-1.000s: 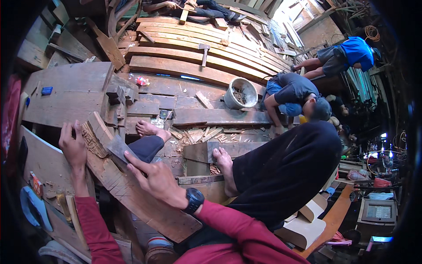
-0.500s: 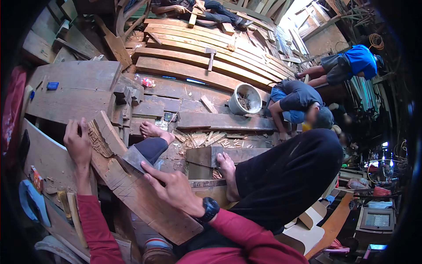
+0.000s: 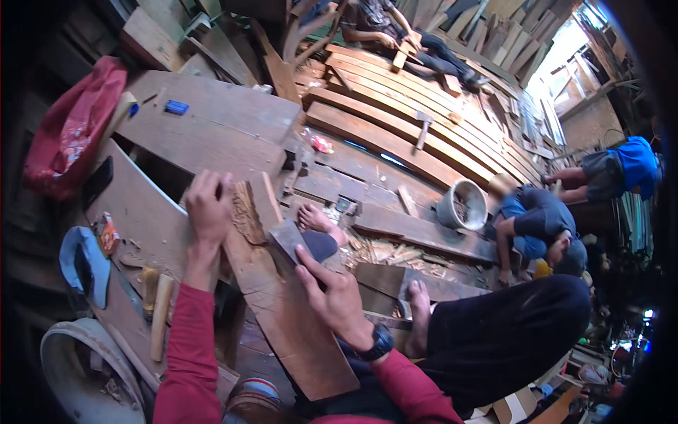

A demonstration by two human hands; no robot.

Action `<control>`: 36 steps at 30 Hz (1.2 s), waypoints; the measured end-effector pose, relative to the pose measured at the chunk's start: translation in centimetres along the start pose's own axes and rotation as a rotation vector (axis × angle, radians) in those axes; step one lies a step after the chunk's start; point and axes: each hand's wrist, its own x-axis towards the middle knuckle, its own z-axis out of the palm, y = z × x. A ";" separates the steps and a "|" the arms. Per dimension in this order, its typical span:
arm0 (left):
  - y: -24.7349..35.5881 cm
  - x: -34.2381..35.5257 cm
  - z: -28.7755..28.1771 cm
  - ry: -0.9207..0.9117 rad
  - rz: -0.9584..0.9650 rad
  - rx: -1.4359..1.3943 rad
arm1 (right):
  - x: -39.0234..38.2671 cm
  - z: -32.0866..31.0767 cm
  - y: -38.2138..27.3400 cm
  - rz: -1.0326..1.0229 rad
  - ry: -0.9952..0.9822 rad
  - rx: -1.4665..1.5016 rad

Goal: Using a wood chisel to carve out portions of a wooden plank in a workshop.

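Note:
A wooden plank point(image 3: 296, 328) slants across in front of me, its far end bearing a rough carved hollow point(image 3: 247, 215) and a raised strip of wood point(image 3: 267, 198). My left hand point(image 3: 208, 212) grips the plank's left edge beside the hollow, fingers bent and partly hidden. With my right hand point(image 3: 335, 297) I hold a flat grey metal blade point(image 3: 288, 240), index finger stretched along it. The blade lies against the plank close to the strip's near end. Its handle, if any, is hidden under my palm.
On the left lie a red bag point(image 3: 74, 134), a blue curved piece point(image 3: 85, 261), a brush point(image 3: 150, 290) and a round tub point(image 3: 85, 367). Stacked beams point(image 3: 395, 134), a hatchet point(image 3: 422, 131) and a bucket point(image 3: 462, 205) lie beyond. Several people work farther off; one crouches point(image 3: 544, 219) at right.
My view has swung left, so the scene sits farther right and the red bag and tub show more. Both hands stay at the plank, and the blade remains near the strip.

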 end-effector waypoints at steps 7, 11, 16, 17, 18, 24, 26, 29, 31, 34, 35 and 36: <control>0.5 1.0 -1.7 0.003 -0.021 0.041 | 0.2 0.1 -0.6 -0.066 0.017 -0.001; 0.1 0.5 -1.3 0.042 -0.020 0.051 | -0.1 1.0 0.6 -0.132 0.066 -0.022; 0.8 0.2 -0.9 0.024 -0.030 -0.033 | -1.2 -1.2 0.1 -0.028 0.012 0.019; 0.7 0.0 -1.2 0.026 -0.029 -0.033 | -0.6 -0.8 -0.4 -0.030 0.014 0.019; 0.7 -0.2 -1.5 0.019 -0.036 -0.015 | 0.1 -0.3 -0.8 0.006 0.016 0.012; 0.0 0.1 -1.2 0.035 -0.031 -0.007 | -2.0 -0.2 0.7 -0.157 0.095 0.026; 0.5 0.1 -0.4 0.018 -0.022 -0.004 | -1.4 -0.5 0.9 -0.162 0.131 0.018; 0.4 0.3 -0.5 0.030 -0.032 -0.037 | -0.3 0.2 0.1 -0.025 0.091 0.004; -0.4 -0.2 -1.2 0.064 -0.004 0.010 | -0.3 1.6 -0.5 -0.078 0.104 -0.071; -0.4 -0.3 -0.9 -0.002 -0.027 -0.004 | -1.4 -0.2 -1.5 0.150 -0.100 -0.181; 0.1 -0.1 -0.1 -0.001 -0.016 0.003 | -1.5 -0.4 -0.2 0.102 -0.067 -0.163; 0.2 0.1 0.5 0.000 -0.006 0.011 | -1.6 -0.4 0.8 0.054 -0.036 -0.147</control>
